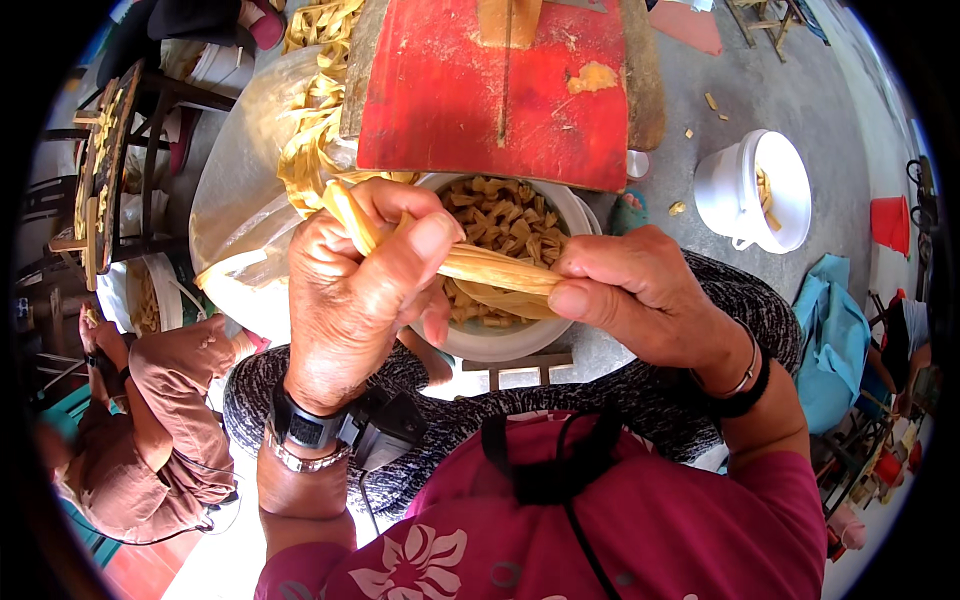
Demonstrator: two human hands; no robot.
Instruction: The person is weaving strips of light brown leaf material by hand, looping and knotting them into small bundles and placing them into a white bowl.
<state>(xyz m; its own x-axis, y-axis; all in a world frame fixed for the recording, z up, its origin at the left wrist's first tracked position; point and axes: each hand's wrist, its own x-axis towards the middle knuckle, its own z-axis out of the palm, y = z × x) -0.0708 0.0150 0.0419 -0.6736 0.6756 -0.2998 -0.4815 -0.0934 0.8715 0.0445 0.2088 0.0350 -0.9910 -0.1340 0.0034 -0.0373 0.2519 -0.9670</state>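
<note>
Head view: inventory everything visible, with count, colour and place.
strip bundle: 1, yellow, between both hands
tub: 1, white, beneath hands
cut pieces: many, tan, in tub
board: 1, red, top centre
loose strips: many, yellow, upper left
plastic sheet: 1, translucent, left of board
bucket: 1, white, floor at right
pail: 1, red, far right
cloth: 1, blue, right
co-workers: at least 2, brown and dark clothes, left
clutter: uncountable, mixed, right edge
own shirt: 1, magenta, bottom
left hand: 1, bare, gripping bundle
right hand: 1, bare, gripping bundle

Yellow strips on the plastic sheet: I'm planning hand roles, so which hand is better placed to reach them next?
Likely the left hand: it and the right hand both hold the bundle, but the left is nearer the yellow strips.
</note>
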